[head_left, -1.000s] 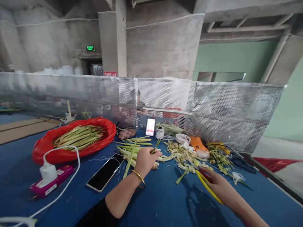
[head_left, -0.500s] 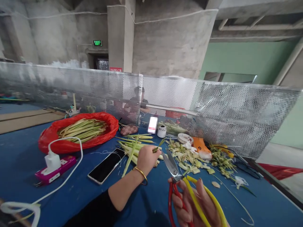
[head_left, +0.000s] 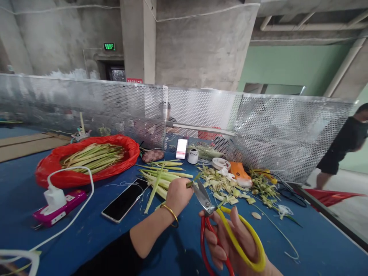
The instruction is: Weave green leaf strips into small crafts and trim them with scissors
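Observation:
My left hand (head_left: 177, 194), with a gold bangle on the wrist, is closed round a thin green stalk (head_left: 192, 181) over the blue table. My right hand (head_left: 233, 245) grips scissors (head_left: 218, 222) with one red and one yellow handle. The blades point up and left, and their tips touch the stalk's end beside my left fingers. A loose bunch of pale green stalks (head_left: 161, 177) lies on the table just behind my left hand.
A red bag (head_left: 83, 174) full of stalks sits at the left. A phone (head_left: 125, 199) lies face up near my left forearm, beside a pink power strip (head_left: 59, 209) with a white charger. Trimmings (head_left: 230, 186) litter the right. A perforated metal screen (head_left: 258, 126) backs the table. A person walks at far right.
My right hand picked up the scissors from the table and brought them up to the stalk in my left hand. A person has come into view at the far right.

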A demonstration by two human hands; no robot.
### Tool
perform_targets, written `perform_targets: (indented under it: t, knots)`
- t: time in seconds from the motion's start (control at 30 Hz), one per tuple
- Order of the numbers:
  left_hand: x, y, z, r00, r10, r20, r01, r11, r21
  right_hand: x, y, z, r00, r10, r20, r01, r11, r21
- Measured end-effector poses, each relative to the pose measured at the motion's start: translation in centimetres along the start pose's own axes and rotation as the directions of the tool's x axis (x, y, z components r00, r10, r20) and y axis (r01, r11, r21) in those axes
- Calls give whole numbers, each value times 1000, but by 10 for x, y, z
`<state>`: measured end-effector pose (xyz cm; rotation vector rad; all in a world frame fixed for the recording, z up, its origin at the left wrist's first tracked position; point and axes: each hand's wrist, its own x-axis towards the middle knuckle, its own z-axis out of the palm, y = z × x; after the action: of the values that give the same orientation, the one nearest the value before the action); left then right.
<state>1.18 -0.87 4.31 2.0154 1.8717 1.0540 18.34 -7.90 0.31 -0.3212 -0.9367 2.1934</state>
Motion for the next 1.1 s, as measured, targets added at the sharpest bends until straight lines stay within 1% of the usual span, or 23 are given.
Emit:
perform_targets:
  t: [0.07, 0.13, 0.3, 0.37, 0.43, 0.57, 0.63, 0.67, 0.7, 0.73, 0.77, 0.8, 0.83, 0.87, 0.9, 0.93, 0.97, 1.0, 1.03, 1.1]
  knots:
    - [-1, 0, 2, 1000, 11, -2, -11, 1000, 17, 1, -1, 3, 1000, 0, -26, 0, 1000, 5]
    - [-1, 0, 3, 1000, 21, -2, -21, 999, 23, 1, -3, 6, 997, 10, -79, -9, 1000, 6]
    - [-1, -1, 5, 999, 35, 12, -35, 999, 33, 1, -7, 12, 982, 59, -179, -58, 998, 10]
    - [0, -1, 5, 999, 40, 17, -40, 998, 38, 1, -7, 13, 974, 67, -214, -69, 998, 2]
    - [0, 0, 5, 999, 45, 19, -46, 998, 49, 1, -7, 15, 961, 55, -273, -61, 998, -13]
    - [2, -1, 5, 998, 61, 25, -62, 997, 45, 3, -8, 15, 910, -27, -414, 2, 998, -60]
    - [2, -2, 5, 998, 62, 27, -63, 997, 35, 4, -11, 9, 862, -83, -500, 11, 989, -146]
    - [1, -2, 5, 998, 56, 35, -57, 998, 27, 5, -14, 3, 827, -122, -549, -15, 971, -237]
    - [0, -2, 5, 998, 48, 49, -49, 999, 13, 5, -16, -3, 784, -177, -595, -69, 928, -367]
    - [-1, -1, 5, 997, 39, 68, -38, 999, -8, 4, -20, -10, 737, -252, -628, -160, 837, -524]
    - [-2, 1, 5, 996, 32, 85, -29, 999, -35, 3, -24, -17, 697, -347, -627, -275, 678, -682]
    - [-3, 4, 5, 994, 32, 100, -26, 998, -65, 1, -28, -25, 663, -452, -596, -408, 449, -795]
    - [-3, 8, 6, 993, 36, 109, -26, 996, -90, -1, -33, -31, 639, -545, -542, -532, 194, -824]
    - [-2, 13, 8, 993, 43, 112, -31, 994, -104, -3, -37, -37, 624, -599, -502, -635, -15, -772]
    - [1, 19, 11, 992, 54, 113, -41, 992, -116, -5, -42, -42, 616, -620, -486, -703, -155, -694]
    - [6, 26, 15, 991, 60, 117, -45, 991, -129, -7, -46, -46, 605, -629, -487, -748, -240, -619]
    - [14, 33, 20, 991, 63, 122, -46, 989, -142, -9, -50, -49, 592, -629, -503, -776, -279, -565]
    - [23, 40, 25, 989, 68, 130, -44, 983, -180, -10, -52, -51, 581, -626, -520, -793, -293, -534]
    - [35, 47, 31, 987, 50, 155, -13, 972, -234, -11, -55, -53, 572, -627, -529, -804, -298, -515]
    - [59, 59, 42, 979, 32, 202, 25, 961, -275, -12, -57, -56, 565, -630, -533, -813, -315, -490]
